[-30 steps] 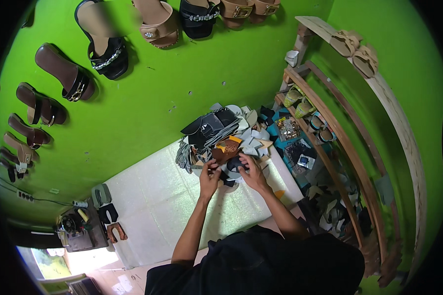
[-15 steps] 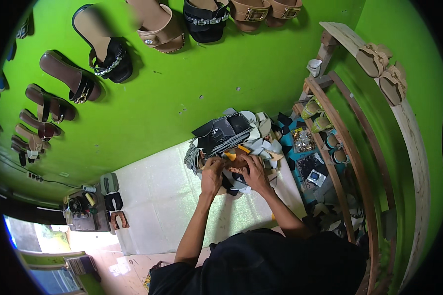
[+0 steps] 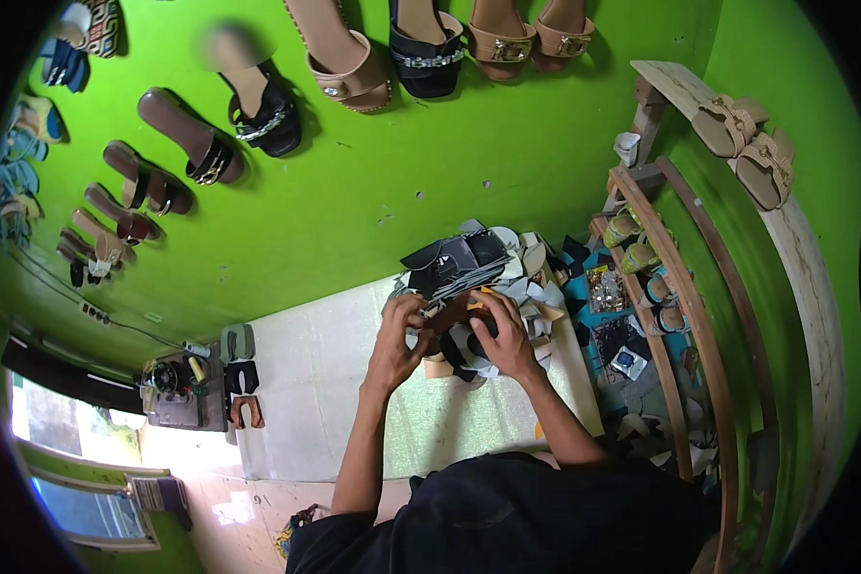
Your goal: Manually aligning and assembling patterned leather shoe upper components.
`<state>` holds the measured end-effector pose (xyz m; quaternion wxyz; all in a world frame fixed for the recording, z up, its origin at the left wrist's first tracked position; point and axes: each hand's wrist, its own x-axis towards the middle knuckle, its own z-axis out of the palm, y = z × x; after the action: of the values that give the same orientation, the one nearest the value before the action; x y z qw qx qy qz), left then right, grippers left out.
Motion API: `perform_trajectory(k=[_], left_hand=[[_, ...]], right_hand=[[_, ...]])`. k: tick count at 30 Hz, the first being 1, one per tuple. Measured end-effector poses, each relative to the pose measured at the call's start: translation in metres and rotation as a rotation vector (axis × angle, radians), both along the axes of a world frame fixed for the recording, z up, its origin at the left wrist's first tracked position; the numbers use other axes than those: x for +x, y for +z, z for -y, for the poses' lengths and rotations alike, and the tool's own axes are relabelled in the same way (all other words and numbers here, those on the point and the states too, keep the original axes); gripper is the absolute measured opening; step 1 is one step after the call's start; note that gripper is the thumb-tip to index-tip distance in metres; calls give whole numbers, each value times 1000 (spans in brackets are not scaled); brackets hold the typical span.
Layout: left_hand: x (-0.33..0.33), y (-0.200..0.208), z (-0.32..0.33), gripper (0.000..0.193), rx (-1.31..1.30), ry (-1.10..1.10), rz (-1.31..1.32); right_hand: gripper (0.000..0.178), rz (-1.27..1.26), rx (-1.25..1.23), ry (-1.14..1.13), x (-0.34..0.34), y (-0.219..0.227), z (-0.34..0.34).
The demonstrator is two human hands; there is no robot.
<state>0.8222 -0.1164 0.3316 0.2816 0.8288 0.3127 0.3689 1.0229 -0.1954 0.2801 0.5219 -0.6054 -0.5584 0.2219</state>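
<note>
A brown leather-like piece (image 3: 450,313) spans the gap between my two hands, above the near side of a heap of cut scraps (image 3: 515,287). My left hand (image 3: 395,346) pinches its left end with bent fingers. At its right end my right hand (image 3: 503,337) has its fingers closed over the edge, the thumb below. Just behind the piece a bit of orange (image 3: 488,293) shows, partly covered by my fingers. Black and grey cut pieces (image 3: 454,263) are stacked beyond my hands.
The heap rests on a pale sheet-covered table (image 3: 306,383) against a green wall hung with sandals (image 3: 268,120). Cut pieces (image 3: 241,376) lie at its left end, beside a small machine (image 3: 177,383). A wooden rack (image 3: 698,306) with sandals stands at right.
My view has shifted, so the scene sits further right and lower. The brown piece has been lifted and turned between my hands; its patterned edge no longer shows.
</note>
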Motion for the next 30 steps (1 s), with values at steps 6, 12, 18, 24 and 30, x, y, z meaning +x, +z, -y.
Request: perform_trajectory(k=[6,12,18,24,30], left_hand=[[-16,0,35,67,-94,-154,-86],[-51,-7,59,86,-261,78,-119],[-103,-66,86,69,-770,104,73],[-172,-112,120,22,-1086,115,495],[-260,-101,172,13,-985,307,701]], right_hand=[[33,289,113,313,-16,6,9],[16,13,9,423,-47,9,23],[19,-245,-106,517,-87,19,36],[20,-495,-207,643,-145,12,47],[22,-557,-251,471,-236,3,70]])
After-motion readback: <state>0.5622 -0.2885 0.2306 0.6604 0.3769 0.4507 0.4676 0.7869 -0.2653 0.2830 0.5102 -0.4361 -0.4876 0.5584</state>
